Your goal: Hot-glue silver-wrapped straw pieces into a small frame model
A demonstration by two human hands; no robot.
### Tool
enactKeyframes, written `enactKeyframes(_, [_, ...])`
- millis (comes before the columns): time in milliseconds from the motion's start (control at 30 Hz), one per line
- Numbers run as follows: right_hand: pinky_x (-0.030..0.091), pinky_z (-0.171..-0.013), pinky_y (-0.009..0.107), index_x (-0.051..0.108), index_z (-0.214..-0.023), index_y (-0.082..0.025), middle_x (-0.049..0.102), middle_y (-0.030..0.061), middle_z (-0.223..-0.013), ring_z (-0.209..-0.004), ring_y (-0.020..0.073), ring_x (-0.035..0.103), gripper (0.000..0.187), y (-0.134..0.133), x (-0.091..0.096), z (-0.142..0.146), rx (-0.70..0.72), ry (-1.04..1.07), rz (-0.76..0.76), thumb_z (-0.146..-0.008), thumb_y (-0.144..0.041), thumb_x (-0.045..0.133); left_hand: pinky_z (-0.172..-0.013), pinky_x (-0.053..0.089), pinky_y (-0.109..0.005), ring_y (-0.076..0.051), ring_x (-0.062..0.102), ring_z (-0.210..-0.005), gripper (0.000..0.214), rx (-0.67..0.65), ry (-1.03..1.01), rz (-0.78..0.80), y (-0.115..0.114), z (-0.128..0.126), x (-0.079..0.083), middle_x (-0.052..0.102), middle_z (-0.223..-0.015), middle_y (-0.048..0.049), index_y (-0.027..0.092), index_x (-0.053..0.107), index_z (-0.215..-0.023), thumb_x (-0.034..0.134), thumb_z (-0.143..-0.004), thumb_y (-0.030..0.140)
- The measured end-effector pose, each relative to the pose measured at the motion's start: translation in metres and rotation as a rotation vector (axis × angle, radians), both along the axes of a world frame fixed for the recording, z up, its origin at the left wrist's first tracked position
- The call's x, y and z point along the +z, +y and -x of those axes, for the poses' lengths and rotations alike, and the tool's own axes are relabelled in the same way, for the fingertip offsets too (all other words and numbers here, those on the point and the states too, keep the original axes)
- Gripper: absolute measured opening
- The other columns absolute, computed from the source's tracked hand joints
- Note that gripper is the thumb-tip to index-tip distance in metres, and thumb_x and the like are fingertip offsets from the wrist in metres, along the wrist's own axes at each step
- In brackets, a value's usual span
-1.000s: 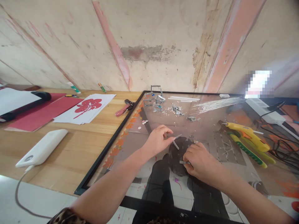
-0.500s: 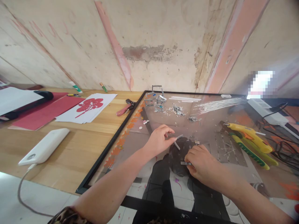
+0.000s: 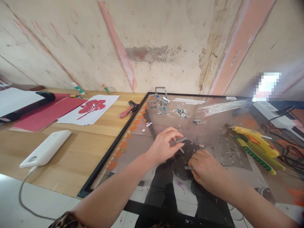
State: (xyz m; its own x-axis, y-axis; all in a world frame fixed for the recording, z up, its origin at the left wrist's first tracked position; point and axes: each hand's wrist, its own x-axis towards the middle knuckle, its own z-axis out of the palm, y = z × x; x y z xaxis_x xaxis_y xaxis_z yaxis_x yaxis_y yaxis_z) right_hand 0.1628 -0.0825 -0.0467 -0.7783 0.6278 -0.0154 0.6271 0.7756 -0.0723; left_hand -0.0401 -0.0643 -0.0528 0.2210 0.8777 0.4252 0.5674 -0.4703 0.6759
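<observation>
My left hand (image 3: 167, 144) hovers low over the glass tabletop, thumb and curled fingers apart. Two small grey strips, one upper (image 3: 182, 139) and one lower (image 3: 181, 150), lie at its fingertips, partly behind the thumb. Close by on the right, my right hand (image 3: 203, 164) is closed in a pinch on a short grey strip (image 3: 188, 167), which sticks out to the left of its fingers. Beyond the hands stand small grey frame-like pieces (image 3: 162, 103), with a heap of silvery scraps (image 3: 181, 111) beside them.
On the right lie a yellow glue gun (image 3: 257, 137), green-handled pliers (image 3: 254, 155), thin wires (image 3: 218, 108) and a power strip (image 3: 273, 115). Leftward, a white power bank (image 3: 46, 148), papers with a red flower (image 3: 91, 109) and pink-handled scissors (image 3: 127, 110) rest on wood.
My left thumb and fingers have spread apart at the grey strips, and that hand has shifted slightly right. My right hand keeps its pinch on the short strip.
</observation>
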Motion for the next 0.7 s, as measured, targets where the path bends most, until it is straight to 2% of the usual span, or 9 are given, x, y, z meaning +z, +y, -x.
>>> enactKeyframes(200, [0.034, -0.082, 0.036, 0.059, -0.073, -0.017, 0.060, 0.0063, -0.076, -0.083, 0.0212, 0.052, 0.012, 0.000, -0.005, -0.002, 0.011, 0.014, -0.005, -0.074, -0.009, 0.050, -0.072, 0.047, -0.025, -0.011, 0.054, -0.076, 0.019, -0.049, -0.014, -0.060, -0.004, -0.001, 0.003, 0.058, -0.096, -0.0056, 0.018, 0.063, -0.099, 0.059, -0.081, 0.021])
enactKeyframes(333, [0.035, -0.077, 0.033, 0.058, -0.071, -0.018, 0.060, 0.0038, -0.074, -0.080, 0.0195, 0.052, 0.010, -0.009, -0.010, -0.003, 0.050, 0.062, 0.139, -0.070, -0.010, 0.053, -0.070, 0.048, -0.025, -0.010, 0.053, -0.074, 0.020, -0.102, -0.024, -0.091, -0.006, -0.003, 0.003, 0.058, -0.097, -0.0063, 0.017, 0.062, -0.100, 0.059, -0.081, 0.021])
enactKeyframes(433, [0.036, -0.077, 0.032, 0.057, -0.071, -0.019, 0.060, 0.0022, -0.075, -0.080, 0.0184, 0.052, 0.010, -0.011, -0.007, -0.006, 0.021, 0.127, 0.212, -0.070, -0.009, 0.053, -0.069, 0.047, -0.024, -0.010, 0.053, -0.073, 0.020, -0.133, -0.027, -0.095, -0.006, -0.004, 0.003, 0.059, -0.096, -0.0063, 0.016, 0.062, -0.100, 0.059, -0.081, 0.021])
enactKeyframes(533, [0.035, -0.077, 0.031, 0.059, -0.075, -0.019, 0.060, 0.0010, -0.077, -0.079, 0.0167, 0.052, 0.015, 0.000, 0.002, -0.015, -0.031, 0.212, 0.247, -0.071, -0.007, 0.051, -0.067, 0.047, -0.023, -0.009, 0.054, -0.070, 0.018, -0.183, -0.008, -0.053, -0.007, -0.005, 0.002, 0.060, -0.092, -0.0058, 0.015, 0.062, -0.098, 0.058, -0.082, 0.023])
enactKeyframes(700, [0.035, -0.077, 0.032, 0.060, -0.081, -0.021, 0.061, 0.0011, -0.083, -0.082, 0.0170, 0.053, 0.016, 0.018, 0.012, -0.030, -0.085, 0.243, 0.206, -0.075, -0.010, 0.050, -0.063, 0.043, -0.020, -0.009, 0.055, -0.068, 0.012, -0.304, 0.118, 0.075, -0.012, -0.009, 0.004, 0.060, -0.077, -0.0024, 0.015, 0.064, -0.086, 0.058, -0.083, 0.024])
